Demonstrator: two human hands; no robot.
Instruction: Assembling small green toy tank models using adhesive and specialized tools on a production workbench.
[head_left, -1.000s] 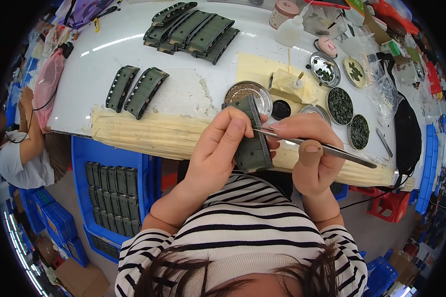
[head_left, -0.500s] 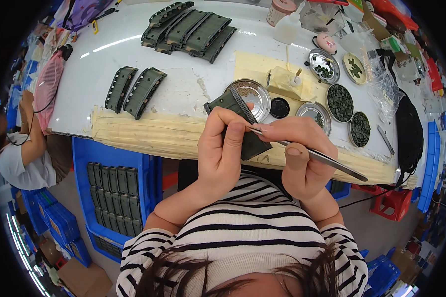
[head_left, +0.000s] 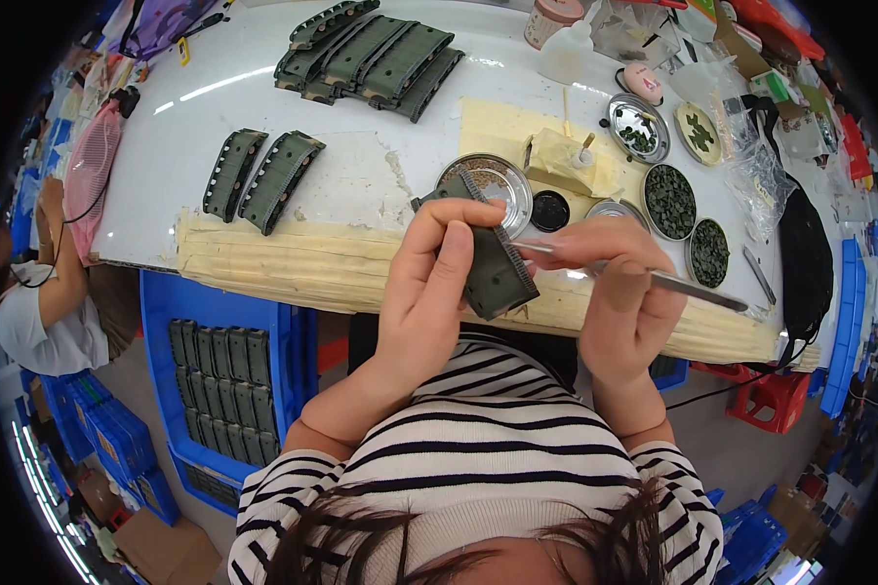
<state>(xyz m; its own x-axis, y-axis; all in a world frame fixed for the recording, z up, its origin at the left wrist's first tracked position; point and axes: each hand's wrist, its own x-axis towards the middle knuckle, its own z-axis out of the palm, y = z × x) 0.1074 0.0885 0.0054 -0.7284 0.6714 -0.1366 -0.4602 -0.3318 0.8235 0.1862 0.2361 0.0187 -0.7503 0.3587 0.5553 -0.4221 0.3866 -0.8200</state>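
A dark green rectangular panel (head_left: 498,281) with a ridged black strip (head_left: 513,255) along one long side is in the fingers (head_left: 447,255) of the left hand (head_left: 421,292), tilted above the front edge of the worktop (head_left: 361,161). The left thumb and index finger are closed on it. The fingers (head_left: 583,244) of the right hand (head_left: 626,297) are pinched together around slim silver metal tweezers (head_left: 700,291), whose tips lie at the ridged strip; whether they grip anything there, I cannot tell.

Just beyond the left fingers, partly behind the panel, is a round silver metal dish (head_left: 525,210) with small brown bits in it. Beyond the right fingers are a small round black container (head_left: 550,212) and a cream-wrapped block (head_left: 561,174). Farther to their right, small dark green pieces (head_left: 669,203) are heaped in one round container, with similar dark green pieces (head_left: 709,255) in another just beside it.

Left of the left fingers, two curved dark green panels (head_left: 279,183) lie side by side on the white worktop; farther beyond, more dark green panels (head_left: 376,58) are piled. Below and left of those fingers, a blue plastic crate (head_left: 162,336) holds rows of dark green panels (head_left: 222,390).
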